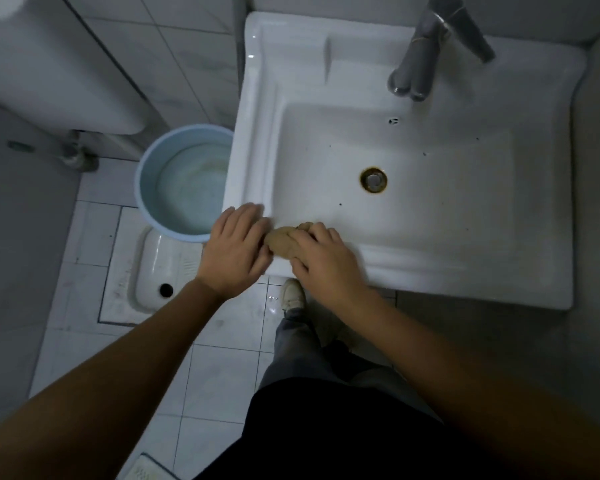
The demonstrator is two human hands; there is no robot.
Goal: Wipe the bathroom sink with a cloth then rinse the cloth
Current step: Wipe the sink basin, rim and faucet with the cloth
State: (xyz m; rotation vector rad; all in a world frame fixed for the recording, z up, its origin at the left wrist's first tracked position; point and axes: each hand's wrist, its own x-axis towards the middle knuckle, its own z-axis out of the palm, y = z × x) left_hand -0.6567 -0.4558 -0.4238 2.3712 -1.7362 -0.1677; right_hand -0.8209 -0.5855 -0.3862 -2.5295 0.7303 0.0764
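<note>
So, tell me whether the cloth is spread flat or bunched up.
Bunched up: the cloth is a small wad on the front rim of the sink, the right hand gripping it and the left hand against it.

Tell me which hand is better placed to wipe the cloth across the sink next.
Right. The right hand grips the cloth on the front rim of the sink, nearer the drain. The left hand lies flatter at the outer corner.

Reaching in on bare forearms from 7 and 5 o'clock. Laying left grip (234, 251) palm down, fingers straight toward 1 o'clock. Clutching bunched cloth (282, 242) under right grip (326, 261), knuckles up.
</note>
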